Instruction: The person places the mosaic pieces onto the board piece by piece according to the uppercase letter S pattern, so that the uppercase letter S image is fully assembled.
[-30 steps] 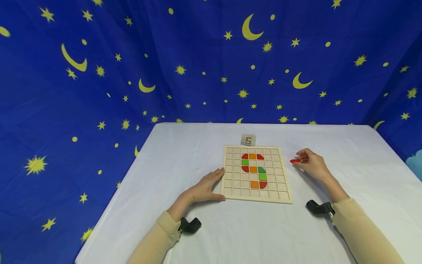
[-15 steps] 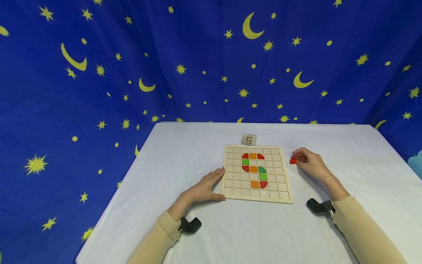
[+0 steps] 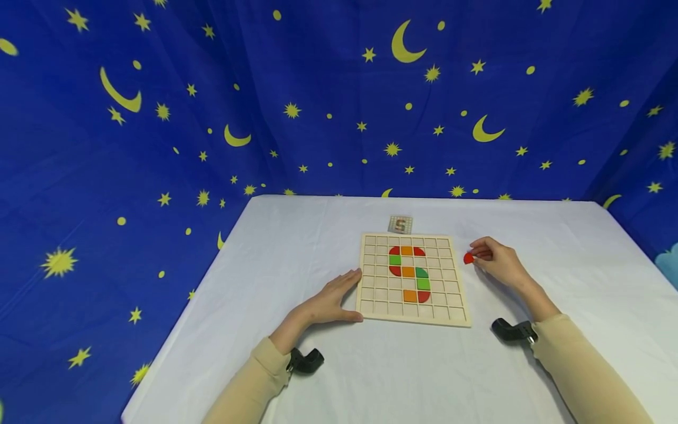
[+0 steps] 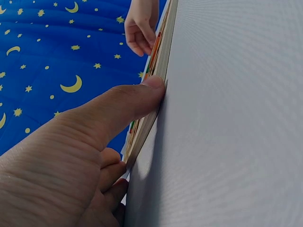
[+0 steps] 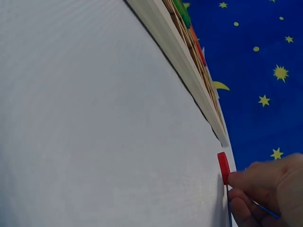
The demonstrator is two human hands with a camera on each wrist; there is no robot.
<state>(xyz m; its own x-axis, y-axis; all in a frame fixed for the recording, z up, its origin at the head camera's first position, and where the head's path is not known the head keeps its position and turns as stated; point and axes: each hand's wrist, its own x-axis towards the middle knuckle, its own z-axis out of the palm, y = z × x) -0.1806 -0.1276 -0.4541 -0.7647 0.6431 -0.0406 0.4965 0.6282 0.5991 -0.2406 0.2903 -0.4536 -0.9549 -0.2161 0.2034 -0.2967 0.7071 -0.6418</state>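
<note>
In the head view a square wooden grid board [image 3: 381, 306] lies on the white table. Red, orange and green tiles form an S-like shape in its cells. My left hand [image 3: 329, 301] is spread at the board's near left corner, thumb at the front edge and fingertips at the left edge. The left wrist view has the thumb [image 4: 128, 100] against the board's side [image 4: 164, 52]. Right of the board, my right hand [image 3: 499, 262] pinches a red quarter-circle tile [image 3: 468, 258]. Seen from the right wrist, this red tile [image 5: 223, 166] stands on edge between thumb and fingers.
A small card [image 3: 400, 224] with an S pattern lies just behind the board. Black wrist mounts [image 3: 306, 361] stick out from both sleeves. A blue curtain [image 3: 318, 70] with yellow moons and stars hangs behind the table [image 3: 402, 377].
The red tile has turned in my right hand's fingers, from edge-on to showing its flat face. My right hand has barely shifted. The left hand and board stay put.
</note>
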